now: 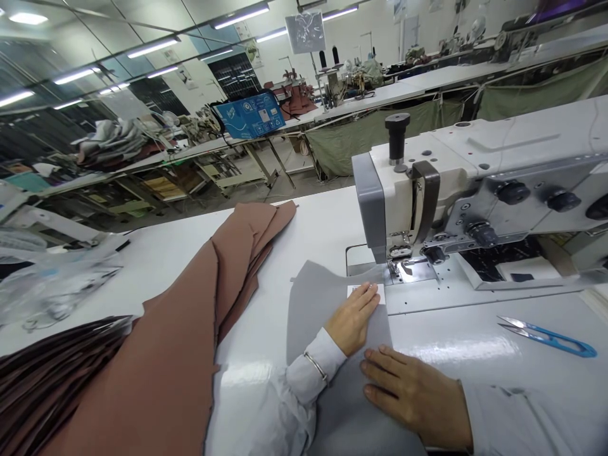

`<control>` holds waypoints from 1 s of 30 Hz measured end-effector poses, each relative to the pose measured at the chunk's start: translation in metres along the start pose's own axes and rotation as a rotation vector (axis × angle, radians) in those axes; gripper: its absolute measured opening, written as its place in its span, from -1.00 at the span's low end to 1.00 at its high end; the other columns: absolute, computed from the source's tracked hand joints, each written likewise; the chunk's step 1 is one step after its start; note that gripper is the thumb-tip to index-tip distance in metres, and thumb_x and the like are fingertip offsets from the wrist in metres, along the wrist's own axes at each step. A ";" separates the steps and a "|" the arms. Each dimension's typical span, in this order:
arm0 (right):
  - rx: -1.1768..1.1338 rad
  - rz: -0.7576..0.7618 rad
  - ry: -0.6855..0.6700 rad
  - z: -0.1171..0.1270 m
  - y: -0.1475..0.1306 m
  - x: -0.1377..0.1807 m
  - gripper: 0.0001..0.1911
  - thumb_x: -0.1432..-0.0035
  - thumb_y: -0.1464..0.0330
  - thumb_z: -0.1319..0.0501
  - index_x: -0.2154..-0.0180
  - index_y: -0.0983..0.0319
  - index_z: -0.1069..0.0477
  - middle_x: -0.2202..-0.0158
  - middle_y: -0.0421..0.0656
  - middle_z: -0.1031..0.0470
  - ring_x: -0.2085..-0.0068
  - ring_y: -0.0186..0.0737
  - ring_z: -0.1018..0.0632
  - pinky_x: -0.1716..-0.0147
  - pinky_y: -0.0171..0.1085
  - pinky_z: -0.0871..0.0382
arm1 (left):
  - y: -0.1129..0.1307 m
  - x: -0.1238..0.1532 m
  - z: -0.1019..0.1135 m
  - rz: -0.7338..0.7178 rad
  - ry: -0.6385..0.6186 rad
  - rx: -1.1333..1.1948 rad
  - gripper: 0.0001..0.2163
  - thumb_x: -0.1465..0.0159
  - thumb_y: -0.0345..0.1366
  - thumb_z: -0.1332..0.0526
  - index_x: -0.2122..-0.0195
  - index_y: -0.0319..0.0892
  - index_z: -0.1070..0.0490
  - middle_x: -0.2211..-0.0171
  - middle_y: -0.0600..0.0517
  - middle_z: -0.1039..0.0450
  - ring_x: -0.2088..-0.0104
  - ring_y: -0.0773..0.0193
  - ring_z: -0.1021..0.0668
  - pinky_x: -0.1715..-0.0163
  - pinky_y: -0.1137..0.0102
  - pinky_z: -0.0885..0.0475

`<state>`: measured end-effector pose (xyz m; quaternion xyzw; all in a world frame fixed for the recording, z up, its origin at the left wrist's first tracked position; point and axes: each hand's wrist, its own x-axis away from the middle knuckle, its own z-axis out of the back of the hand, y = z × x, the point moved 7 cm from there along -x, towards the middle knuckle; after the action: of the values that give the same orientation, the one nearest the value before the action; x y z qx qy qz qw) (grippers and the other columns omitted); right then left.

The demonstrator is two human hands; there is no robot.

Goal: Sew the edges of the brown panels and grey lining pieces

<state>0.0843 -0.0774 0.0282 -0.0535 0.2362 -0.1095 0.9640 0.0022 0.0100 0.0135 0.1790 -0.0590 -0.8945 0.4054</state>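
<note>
A grey fabric piece lies flat on the white table in front of the sewing machine. My left hand rests flat on it, fingers together and stretched toward a small white label near the presser foot. My right hand lies flat on the grey fabric closer to me, fingers stretched out to the left. Neither hand grips anything. Both arms wear light sleeves, and a bangle sits on the left wrist.
A stack of brown fabric pieces lies to the left on the table, with darker pieces at the far left. Blue thread snips lie at the right. Clear plastic bags sit at the left edge. Other sewing stations stand behind.
</note>
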 end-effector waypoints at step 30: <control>0.074 -0.209 0.044 0.008 0.067 0.001 -0.69 -0.10 0.60 0.06 0.20 0.43 -0.39 0.07 0.12 -0.32 -0.08 -0.01 -0.24 -0.04 -0.01 -0.18 | 0.008 -0.013 -0.007 0.243 -0.095 -0.020 -0.58 -0.04 -0.53 0.02 0.03 -0.22 -0.26 -0.10 -0.11 -0.22 -0.13 0.07 -0.19 -0.09 -0.16 0.03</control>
<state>0.1013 -0.0117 0.0249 -0.0396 0.2465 -0.2194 0.9432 0.0181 0.0142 0.0124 0.1238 -0.0904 -0.8468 0.5094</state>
